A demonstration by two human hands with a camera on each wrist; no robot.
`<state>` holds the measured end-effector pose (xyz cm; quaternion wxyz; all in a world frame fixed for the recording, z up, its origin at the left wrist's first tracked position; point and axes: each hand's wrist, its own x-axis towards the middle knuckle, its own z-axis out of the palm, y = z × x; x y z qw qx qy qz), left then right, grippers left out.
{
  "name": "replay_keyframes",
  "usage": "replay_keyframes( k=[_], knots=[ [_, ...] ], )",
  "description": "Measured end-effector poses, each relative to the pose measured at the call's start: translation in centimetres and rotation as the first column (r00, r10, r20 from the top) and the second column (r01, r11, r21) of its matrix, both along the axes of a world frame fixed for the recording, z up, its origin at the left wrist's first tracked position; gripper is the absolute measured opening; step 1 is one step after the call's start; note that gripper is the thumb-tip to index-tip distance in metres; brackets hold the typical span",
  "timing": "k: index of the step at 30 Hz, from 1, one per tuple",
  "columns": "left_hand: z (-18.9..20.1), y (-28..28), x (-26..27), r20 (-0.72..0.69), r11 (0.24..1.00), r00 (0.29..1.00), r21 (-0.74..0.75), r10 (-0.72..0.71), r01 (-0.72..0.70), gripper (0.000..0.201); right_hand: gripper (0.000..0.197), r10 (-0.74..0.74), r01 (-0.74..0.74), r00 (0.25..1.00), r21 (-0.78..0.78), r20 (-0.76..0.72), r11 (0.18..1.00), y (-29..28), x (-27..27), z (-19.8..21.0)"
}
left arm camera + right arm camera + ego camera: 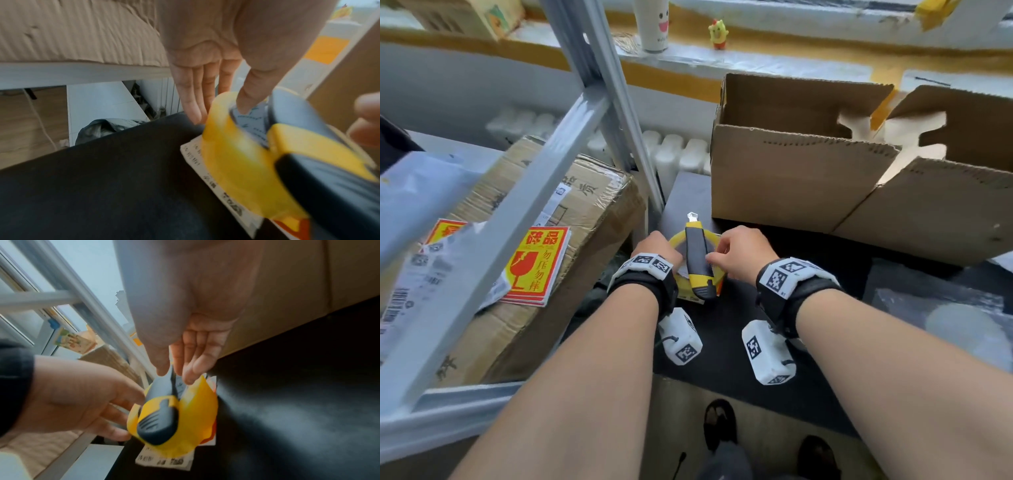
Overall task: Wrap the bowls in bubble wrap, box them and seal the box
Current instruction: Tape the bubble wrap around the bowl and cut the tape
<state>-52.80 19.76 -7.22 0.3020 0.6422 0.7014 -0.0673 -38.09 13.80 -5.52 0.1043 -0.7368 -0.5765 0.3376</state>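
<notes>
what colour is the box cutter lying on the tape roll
Black with yellow ends, box cutter; clearest in the head view.

A big brown cardboard box is set on the black counter with its top flaps standing open. Near it, a roll of yellow tape is laid flat on a sticker sheet. A yellow and black box cutter is rested across the roll, with its little blade pushed out at the far end.
</notes>
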Motion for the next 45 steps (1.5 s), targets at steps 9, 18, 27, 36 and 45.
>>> replay_keyframes(
  k=[9, 18, 27, 36, 45],
  knots=[
    [-1.3, 1.0, 0.0, -0.023, 0.995, 0.999, -0.086, -0.044, 0.042, 0.028, 0.049, -0.063, 0.057, 0.997, -0.121, -0.049, 0.991, 1.8, -2.1, -1.1],
    [0.6, 1.9, -0.4, -0.048, 0.997, 0.997, -0.047, 0.061, -0.063, 0.055, 0.035, -0.311, 0.283, 0.929, -0.153, -0.202, 0.947, 1.4, 2.0, 0.5],
    [0.2, 1.7, -1.4, 0.079, 0.950, 0.963, -0.201, 0.258, -0.238, 0.012, 0.032, -0.279, 0.227, 0.953, -0.326, -0.120, 0.918, 0.8, 1.5, -1.7],
    [0.6, 1.9, -0.4, 0.079, 0.949, 0.973, -0.252, 0.215, -0.189, 0.033, 0.023, -0.261, 0.228, 0.965, -0.384, -0.035, 0.895, 0.9, 2.0, -3.2],
    [0.6, 2.4, 0.5, 0.056, 0.977, 0.998, -0.206, -0.041, 0.051, 0.021, 0.027, -0.181, 0.164, 0.980, -0.176, -0.084, 0.971, 0.6, 3.6, -1.7]
  ],
)
